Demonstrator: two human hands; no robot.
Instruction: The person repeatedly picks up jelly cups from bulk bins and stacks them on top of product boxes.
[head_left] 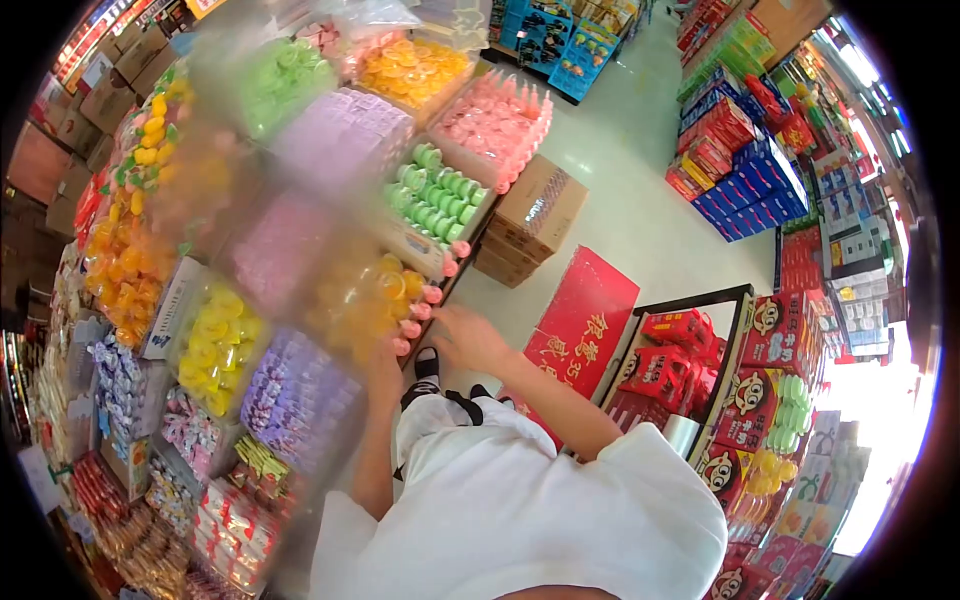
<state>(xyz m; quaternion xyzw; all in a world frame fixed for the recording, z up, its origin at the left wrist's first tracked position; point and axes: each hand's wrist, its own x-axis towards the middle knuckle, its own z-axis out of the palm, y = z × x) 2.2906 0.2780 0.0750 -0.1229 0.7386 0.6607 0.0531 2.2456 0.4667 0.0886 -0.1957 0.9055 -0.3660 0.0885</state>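
My right hand point(465, 338) is at the edge of the display, close beside a row of pink round-topped items point(421, 312). The fingers are too indistinct to tell whether they hold anything. My left hand point(380, 362) reaches up to the front of a bin of orange and yellow packets point(365, 300); a blurred patch over the view hides its fingertips. Above the orange bin lie green rolled items point(440, 200) in a clear-sided box. Purple wrapped packets point(295, 395) fill the bin to the left of my left hand.
Stacked cardboard boxes point(535, 215) stand on the floor past the display's corner. A red printed box point(585, 315) is right of my right hand, beside a black-framed rack point(745, 297) of red packages. More candy bins spread to the left.
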